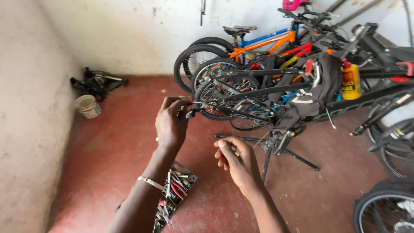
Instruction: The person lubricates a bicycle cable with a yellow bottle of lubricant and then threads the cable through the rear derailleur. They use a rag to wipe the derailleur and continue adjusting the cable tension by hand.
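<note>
While the left hand [171, 123] pinches a small black part [191, 113] at the bike frame [258, 92], the right hand [236, 162] hangs loosely curled, holding nothing.

Single head-worn view, looking steeply down and forward over the person's own forearms, close above the tool tray [174, 194] at the lower edge, black bicycle on its repair stand [276, 146] just beyond the tray, wall farther back, no second view.
</note>
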